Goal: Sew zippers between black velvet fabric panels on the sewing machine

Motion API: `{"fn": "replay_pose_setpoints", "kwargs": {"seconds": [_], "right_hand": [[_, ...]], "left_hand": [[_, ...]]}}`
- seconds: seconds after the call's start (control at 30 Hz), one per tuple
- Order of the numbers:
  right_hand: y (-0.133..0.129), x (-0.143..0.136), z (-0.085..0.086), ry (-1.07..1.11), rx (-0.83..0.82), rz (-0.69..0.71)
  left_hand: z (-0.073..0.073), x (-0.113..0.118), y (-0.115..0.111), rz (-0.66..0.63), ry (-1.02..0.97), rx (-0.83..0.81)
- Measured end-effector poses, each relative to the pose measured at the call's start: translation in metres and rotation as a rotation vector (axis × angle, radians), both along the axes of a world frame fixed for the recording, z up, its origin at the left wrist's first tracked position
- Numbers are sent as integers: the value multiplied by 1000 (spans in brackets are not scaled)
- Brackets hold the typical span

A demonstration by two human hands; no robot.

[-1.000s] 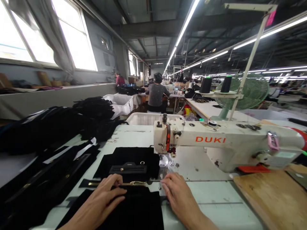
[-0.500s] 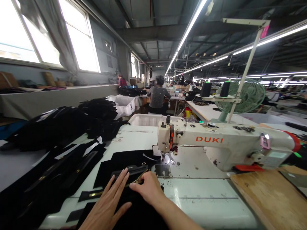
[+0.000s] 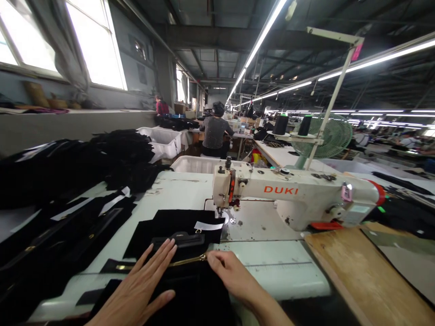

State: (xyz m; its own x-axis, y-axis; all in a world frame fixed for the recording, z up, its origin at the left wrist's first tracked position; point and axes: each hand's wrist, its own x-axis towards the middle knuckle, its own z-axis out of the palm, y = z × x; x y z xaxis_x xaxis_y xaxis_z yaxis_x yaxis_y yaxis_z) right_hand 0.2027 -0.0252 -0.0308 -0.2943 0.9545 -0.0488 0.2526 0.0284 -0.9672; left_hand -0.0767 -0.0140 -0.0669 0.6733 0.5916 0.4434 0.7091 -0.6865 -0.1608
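The left hand lies flat and open on the black fabric piece to keep it from sliding, while the right hand pinches the end of the gold zipper lying across it, just before the sewing machine.

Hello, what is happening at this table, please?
A person sits at a DUKI sewing machine. The left hand lies flat on black fabric, and the right hand pinches the end of a gold zipper lying across it. The work is in front of the needle, not under it. More black pieces are piled on the left.
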Motion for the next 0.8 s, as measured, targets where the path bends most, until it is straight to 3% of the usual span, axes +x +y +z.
{"fn": "replay_pose_setpoints", "kwargs": {"seconds": [0.13, 0.3, 0.5, 0.63, 0.8], "right_hand": [[-11, 3, -6, 170, -91, -4], [-17, -7, 1, 277, -117, 71], [-16, -17, 32, 300, 293, 83], [-22, -20, 53, 460, 312, 149], [-26, -22, 69, 305, 534, 40]], "left_hand": [[0, 15, -13, 36, -171, 21], [2, 44, -41, 1, -402, -146], [28, 67, -54, -5, -634, -317], [47, 66, -48, -42, -727, -244], [54, 65, -33, -91, -756, -155]]}}
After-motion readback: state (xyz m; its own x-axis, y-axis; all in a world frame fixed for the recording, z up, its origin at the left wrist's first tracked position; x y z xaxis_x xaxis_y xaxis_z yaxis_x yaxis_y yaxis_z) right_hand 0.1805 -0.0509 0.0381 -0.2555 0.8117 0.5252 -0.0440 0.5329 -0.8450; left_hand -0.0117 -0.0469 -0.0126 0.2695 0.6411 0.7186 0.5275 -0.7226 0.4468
